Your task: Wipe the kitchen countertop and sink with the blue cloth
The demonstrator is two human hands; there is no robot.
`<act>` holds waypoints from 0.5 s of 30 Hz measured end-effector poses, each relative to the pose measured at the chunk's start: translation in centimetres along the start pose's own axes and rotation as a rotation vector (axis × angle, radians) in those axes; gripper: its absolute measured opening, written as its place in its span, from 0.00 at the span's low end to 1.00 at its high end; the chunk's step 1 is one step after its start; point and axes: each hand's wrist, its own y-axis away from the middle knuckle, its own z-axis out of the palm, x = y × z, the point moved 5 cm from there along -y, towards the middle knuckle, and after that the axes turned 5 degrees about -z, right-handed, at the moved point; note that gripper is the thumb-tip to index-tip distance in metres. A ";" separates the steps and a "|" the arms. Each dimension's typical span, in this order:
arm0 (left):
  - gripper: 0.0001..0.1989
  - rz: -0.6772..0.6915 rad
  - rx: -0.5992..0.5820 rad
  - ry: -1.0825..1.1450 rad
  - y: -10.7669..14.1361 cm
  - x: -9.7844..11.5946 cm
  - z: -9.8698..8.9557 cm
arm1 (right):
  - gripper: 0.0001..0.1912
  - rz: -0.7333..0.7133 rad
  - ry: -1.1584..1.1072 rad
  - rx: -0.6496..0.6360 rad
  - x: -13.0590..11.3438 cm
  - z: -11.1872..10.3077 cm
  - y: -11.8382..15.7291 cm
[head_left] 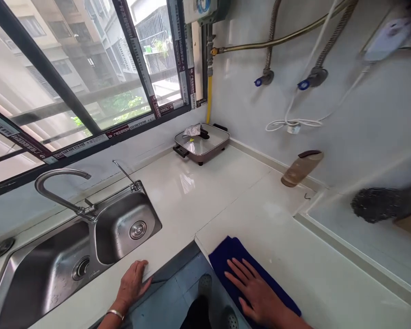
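Note:
A dark blue cloth (231,250) lies on the white countertop (208,192) near its front edge, on the right. My right hand (256,292) rests flat on that cloth with the fingers spread. On the left, my left hand (132,283) touches the counter's front edge beside the sink; its thumb stands apart from the fingers and nothing is in it. A bracelet is on the left wrist.
A double steel sink (125,224) with a curved faucet (60,173) is at left. An electric pan with a glass lid (205,141) stands in the back corner. A brown object (302,169) leans on the right wall, below valves and cables.

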 end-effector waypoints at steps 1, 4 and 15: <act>0.17 -0.003 -0.001 -0.002 0.1 0.1 -0.1 | 0.45 -0.006 -0.029 0.004 0.4 0.4 -2.0; 0.18 -0.010 -0.006 -0.005 0.3 0.1 0.0 | 0.45 -0.017 -0.096 0.030 1.5 1.6 -7.9; 0.23 -0.065 -0.013 0.083 1.4 -0.5 0.9 | 0.39 0.032 -0.171 0.072 7.3 5.2 -24.1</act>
